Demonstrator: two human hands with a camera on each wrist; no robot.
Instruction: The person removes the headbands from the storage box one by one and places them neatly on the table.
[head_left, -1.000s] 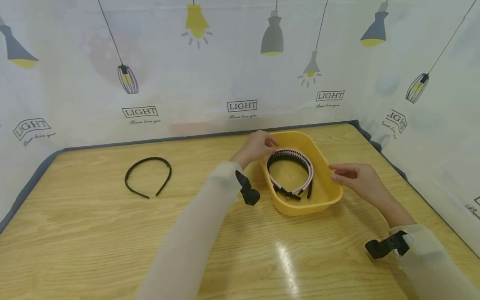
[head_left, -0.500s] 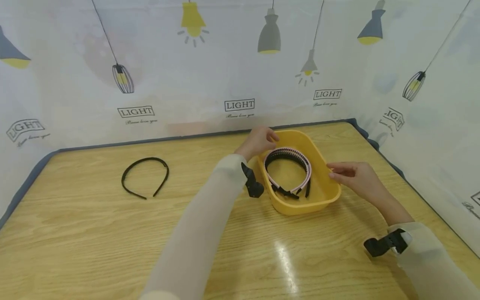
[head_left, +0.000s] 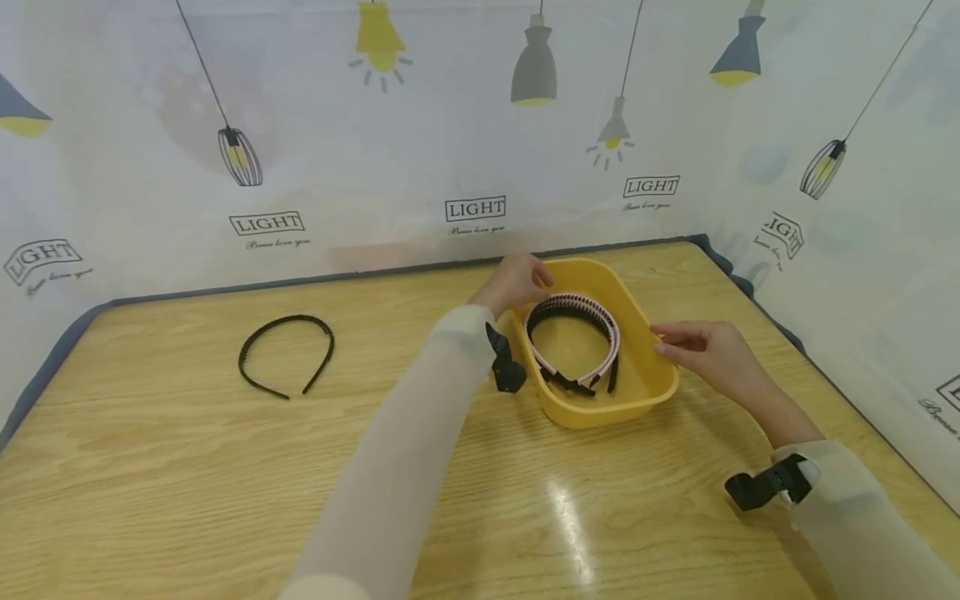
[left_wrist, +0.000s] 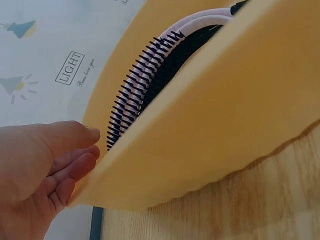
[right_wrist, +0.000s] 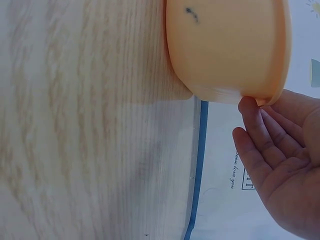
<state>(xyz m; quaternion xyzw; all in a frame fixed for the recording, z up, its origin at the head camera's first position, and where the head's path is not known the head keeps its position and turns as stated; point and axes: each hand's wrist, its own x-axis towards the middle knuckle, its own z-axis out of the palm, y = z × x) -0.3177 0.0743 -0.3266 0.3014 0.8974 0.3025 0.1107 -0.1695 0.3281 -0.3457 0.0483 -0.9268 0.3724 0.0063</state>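
Observation:
A yellow basket (head_left: 648, 385) stands on the table, right of centre, holding pink headbands (head_left: 617, 343) and black ones nested together. At its left rim, my left hand (head_left: 513, 282) grips with curled fingers; the left wrist view shows that hand (left_wrist: 40, 165) beside the toothed pink headband (left_wrist: 202, 21). My right hand (head_left: 716, 354) pinches the right rim. In the right wrist view, fingertips of this hand (right_wrist: 287, 155) touch the basket's outer wall (right_wrist: 225, 50), and the thumb is mostly hidden. A thin black headband (head_left: 300, 317) lies alone on the table's left.
The wooden table (head_left: 187, 483) ends at a blue edge along the back and sides. Behind it hangs a pale sheet (head_left: 405, 150) printed with lamps. Each sleeve carries a black strapped-on device, one near the basket's left side (head_left: 507, 367).
The head view has shifted slightly, so the table and basket sit a little further left in it. Both hands stay at the basket's rim, and the headbands inside keep their arrangement.

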